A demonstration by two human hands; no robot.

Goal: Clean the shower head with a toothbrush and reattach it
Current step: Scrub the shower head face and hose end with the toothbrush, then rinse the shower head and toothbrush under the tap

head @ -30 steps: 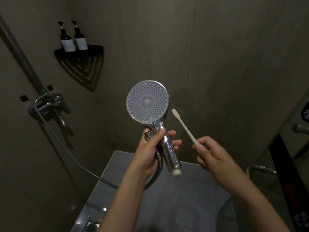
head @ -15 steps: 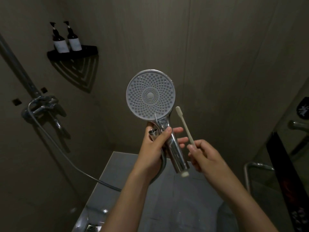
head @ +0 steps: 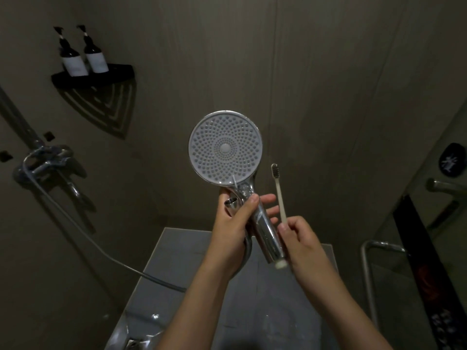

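Left grip (head: 232,223): shower head (head: 225,147); right (head: 302,238): toothbrush (head: 279,190).

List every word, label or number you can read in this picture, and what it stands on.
Nothing is readable.
Left pump bottle: white label, too blurred to read.
Right pump bottle: white label, too blurred.
Black oval object at right: white marks, illegible.
Dark hanging cloth: pale marks, illegible.

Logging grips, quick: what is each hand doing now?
Left hand: holds the shower head by its handle.
Right hand: pinches the toothbrush.
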